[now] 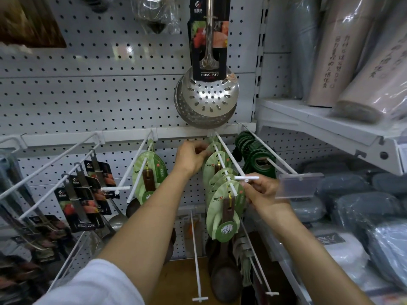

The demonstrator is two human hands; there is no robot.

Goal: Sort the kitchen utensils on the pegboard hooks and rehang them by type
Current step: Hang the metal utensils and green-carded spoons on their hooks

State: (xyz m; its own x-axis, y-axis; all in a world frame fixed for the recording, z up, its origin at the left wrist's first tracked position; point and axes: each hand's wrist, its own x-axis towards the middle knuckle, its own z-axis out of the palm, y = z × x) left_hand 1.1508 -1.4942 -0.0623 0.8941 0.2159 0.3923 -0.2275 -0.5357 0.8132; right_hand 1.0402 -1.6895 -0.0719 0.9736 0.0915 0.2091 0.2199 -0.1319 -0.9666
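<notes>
left hand (193, 157), reaching to the back of a white double-wire hook (226, 160) on the pegboard (110, 95); its fingers are curled and pinch the top of a green leaf-shaped card (214, 148) hanging near the rear of the hook. right hand (262, 192), at the front of the same hook; its curled fingers close on the wire just behind the white t-shaped tip (246, 178), beside the foremost card.

the row of wooden spoons on green cards (222, 203) hangs along this hook, several cards overlapping front to back. each card is pale green with a darker round label at the bottom, and a dark brown handle tied with a small gold loop shows through it. the brown spoon bowls (223, 280) hang below, partly blurred.

a second, smaller group of the same green-carded spoons (149, 172) hangs on the next hook to the left. farther left, steel ladles on black cards (86, 201) marked "hong jayu" hang on several hooks. above the hands, perforated steel skimmers (207, 100) hang on a black card of the same brand. to the right of the hands, dark green scalloped items (253, 155) fill a hook fronted by a clear price-tag holder (299, 184); what they are cannot be told. wrapped rolls (343, 51) with printed characters stand on the white shelf (319, 124) at upper right, with grey packaged goods (363, 201) below.
</notes>
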